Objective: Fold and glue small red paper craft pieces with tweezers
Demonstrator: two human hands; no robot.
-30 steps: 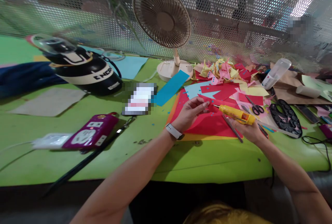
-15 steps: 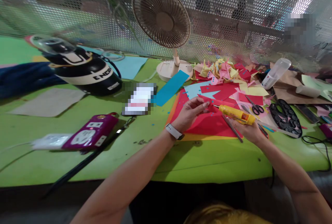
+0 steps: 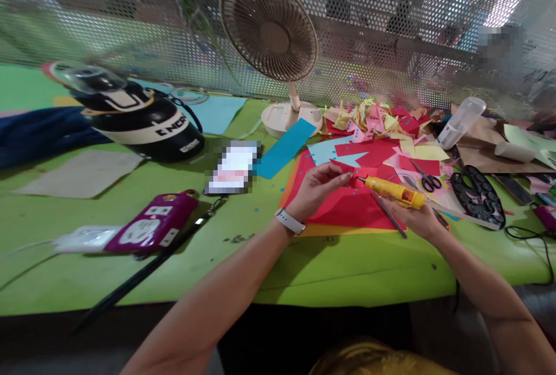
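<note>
My left hand point(image 3: 322, 185) is closed in a pinch, thumb against fingertips, on a small piece of red paper point(image 3: 365, 175) that shows beyond the fingers. My right hand point(image 3: 410, 217) wraps from below around a yellow pen-like tool point(image 3: 393, 191) with a narrow dark tip. That tip points left and is close to the left fingertips; whether it touches the paper I cannot tell. Beneath both hands lie red sheets point(image 3: 334, 213) over an orange one. A slim metal tool point(image 3: 394, 220) rests just under the right hand. A watch point(image 3: 290, 221) is on my left wrist.
Scissors point(image 3: 430, 183) and a black palette point(image 3: 478, 198) lie to the right. A heap of paper scraps point(image 3: 373, 116), a clear bottle point(image 3: 461, 123) and a fan point(image 3: 299, 116) stand behind. To the left are a phone point(image 3: 234, 168), a purple power strip point(image 3: 152, 223) and a black flask point(image 3: 147, 126).
The red paper piece at my left fingertips appears turned, showing more of its face by the tool's tip. Both hands have shifted very slightly and keep their holds.
</note>
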